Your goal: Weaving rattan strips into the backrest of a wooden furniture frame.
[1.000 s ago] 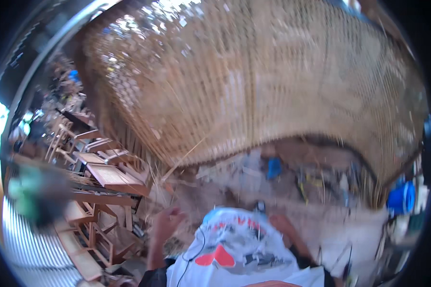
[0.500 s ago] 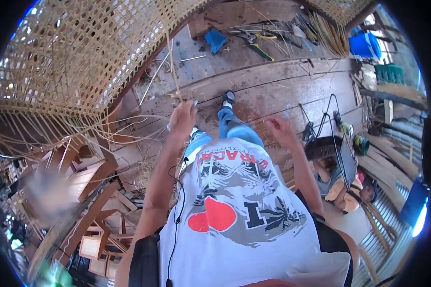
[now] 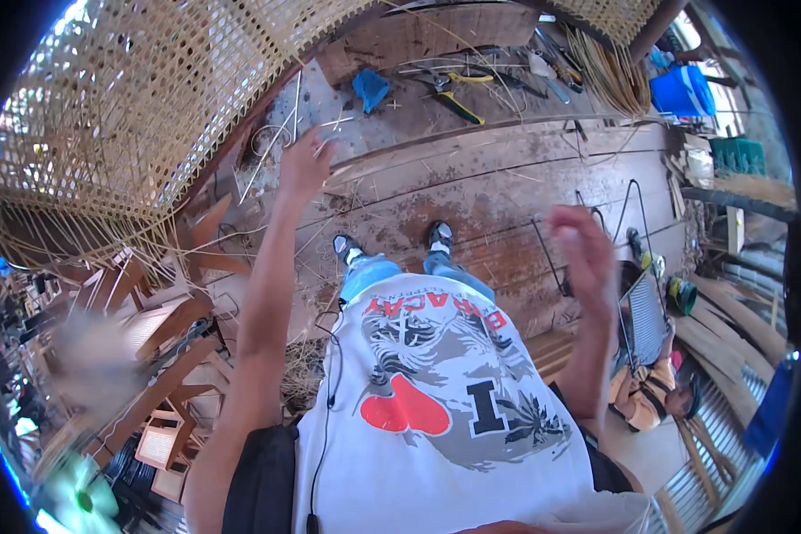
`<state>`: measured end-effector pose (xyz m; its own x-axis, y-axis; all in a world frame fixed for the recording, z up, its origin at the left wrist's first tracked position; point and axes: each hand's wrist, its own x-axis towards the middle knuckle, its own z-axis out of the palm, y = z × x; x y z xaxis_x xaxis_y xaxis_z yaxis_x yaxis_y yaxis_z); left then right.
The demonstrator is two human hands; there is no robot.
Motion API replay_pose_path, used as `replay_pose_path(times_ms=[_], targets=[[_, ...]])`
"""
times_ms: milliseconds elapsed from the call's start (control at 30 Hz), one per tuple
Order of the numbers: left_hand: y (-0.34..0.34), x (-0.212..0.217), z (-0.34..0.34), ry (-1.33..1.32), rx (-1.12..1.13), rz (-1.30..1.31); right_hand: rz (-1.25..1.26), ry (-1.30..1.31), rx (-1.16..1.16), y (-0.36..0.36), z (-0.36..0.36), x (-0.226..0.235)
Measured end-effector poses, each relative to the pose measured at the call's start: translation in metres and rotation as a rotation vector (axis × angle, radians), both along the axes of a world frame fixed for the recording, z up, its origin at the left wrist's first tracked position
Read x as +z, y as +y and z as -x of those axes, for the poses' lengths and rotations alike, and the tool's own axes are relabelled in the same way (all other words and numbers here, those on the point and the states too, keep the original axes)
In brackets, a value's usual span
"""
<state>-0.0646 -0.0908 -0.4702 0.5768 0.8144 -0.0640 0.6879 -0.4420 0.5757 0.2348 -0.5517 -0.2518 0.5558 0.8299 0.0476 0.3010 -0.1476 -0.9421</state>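
A large woven cane panel [image 3: 142, 98] with a dark wooden edge fills the upper left, loose strands hanging from its near side. My left hand [image 3: 307, 165] reaches out beside that edge, fingers bent together. A thin pale cane strand [image 3: 296, 102] runs down to its fingertips and appears pinched there. My right hand [image 3: 583, 254] is raised on the right, away from the panel, somewhat blurred. Its fingers are loosely curved and apart, and nothing shows in them.
Yellow-handled pliers [image 3: 458, 100], a blue cloth or plastic piece [image 3: 370, 90] and other tools lie beyond the plank. A blue bucket [image 3: 683, 90] stands at the far right. Wooden chair frames [image 3: 165, 436] crowd the left. Another person [image 3: 645, 396] sits at the lower right.
My left hand has moved farther forward and left, toward the panel edge. My right hand has come up and to the right. Both feet now show side by side.
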Motion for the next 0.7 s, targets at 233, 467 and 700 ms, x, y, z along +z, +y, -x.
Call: replay_pose_path(times_ms=[233, 467, 700], targets=[[-0.216, 0.356, -0.042, -1.532, 0.052, -0.340, -0.737, -0.270, 0.338, -0.023, -0.101, 0.159], [-0.235, 0.427, -0.047, -1.237, -0.284, -0.632, -0.794, -0.474, 0.239, 0.040, -0.102, 0.151], [-0.223, 0.411, 0.012, -1.076, -0.164, -0.566, -0.835, -0.704, 0.121, 0.094, -0.066, 0.147]])
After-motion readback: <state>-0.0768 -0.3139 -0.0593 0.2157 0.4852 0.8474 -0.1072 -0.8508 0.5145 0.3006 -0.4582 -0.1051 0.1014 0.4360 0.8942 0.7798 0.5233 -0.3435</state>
